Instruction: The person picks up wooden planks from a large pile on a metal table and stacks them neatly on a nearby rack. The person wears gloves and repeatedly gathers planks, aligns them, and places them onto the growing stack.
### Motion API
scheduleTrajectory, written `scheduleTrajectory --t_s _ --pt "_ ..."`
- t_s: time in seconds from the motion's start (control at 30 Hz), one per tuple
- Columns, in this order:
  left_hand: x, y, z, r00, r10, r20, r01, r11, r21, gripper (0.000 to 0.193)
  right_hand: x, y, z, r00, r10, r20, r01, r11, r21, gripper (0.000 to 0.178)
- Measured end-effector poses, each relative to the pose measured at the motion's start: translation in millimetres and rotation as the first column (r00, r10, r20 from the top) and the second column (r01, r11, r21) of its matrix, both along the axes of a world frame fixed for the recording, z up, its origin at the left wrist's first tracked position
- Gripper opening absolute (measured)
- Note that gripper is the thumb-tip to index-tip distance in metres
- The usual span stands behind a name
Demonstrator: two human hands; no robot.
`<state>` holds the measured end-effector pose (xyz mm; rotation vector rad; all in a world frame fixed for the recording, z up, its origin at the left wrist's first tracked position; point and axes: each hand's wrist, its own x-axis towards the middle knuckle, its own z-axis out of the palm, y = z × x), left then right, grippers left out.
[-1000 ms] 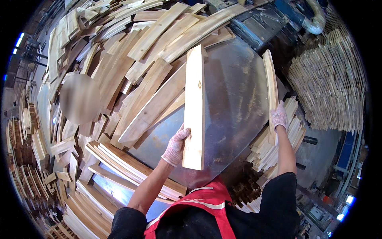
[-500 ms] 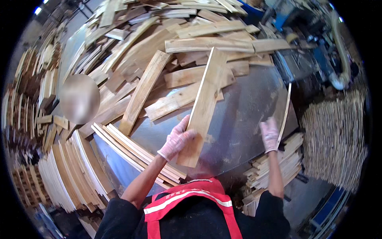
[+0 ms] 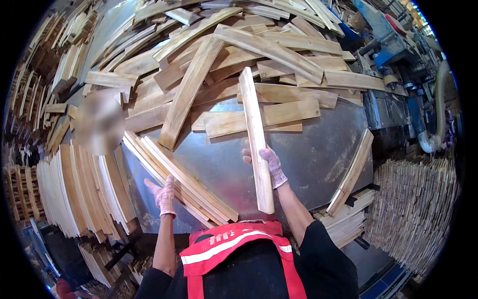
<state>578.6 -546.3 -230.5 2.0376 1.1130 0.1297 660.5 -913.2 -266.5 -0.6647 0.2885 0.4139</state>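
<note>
bright, even daylight fills the scene; soft glare sheens the grey metal table top point(image 3: 318, 154). fisheye bending curves straight pale wooden boards point(image 3: 269, 47) near the black rim. one blurred oval patch sits at left.

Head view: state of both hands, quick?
Left hand: open, resting on the stacked pale wooden slats.
Right hand: closed on a long pale wooden plank.

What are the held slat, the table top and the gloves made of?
Slat: pale raw wood, unfinished; grain and sawn edges show.
Table top: looks like sheet metal, dull grey sheen with scuffs; possibly galvanised steel.
Gloves, right hand and left hand: likely knit fabric, whitish-pink, soiled.
</note>
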Motion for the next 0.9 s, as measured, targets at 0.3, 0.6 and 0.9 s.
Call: scheduleTrajectory --t_s 0.3,0.6,0.9 --pt "20 -26 -14 0.957 -0.003 -0.289 0.061 0.980 0.191 0.131 -9 1 -1 0.978 0.152 -0.144 -0.128 0.979 0.160 0.071" --pt "9 -8 -43 0.994 -0.009 0.108 -0.007 0.989 0.147 0.118 -56 120 -28 0.788 0.607 0.100 -0.320 0.543 -0.776 0.069" --pt "-21 12 -29 0.995 -0.079 -0.055 0.090 0.970 0.226 0.112 58 152 32 0.610 0.743 0.276 0.370 0.041 -0.928 0.057"
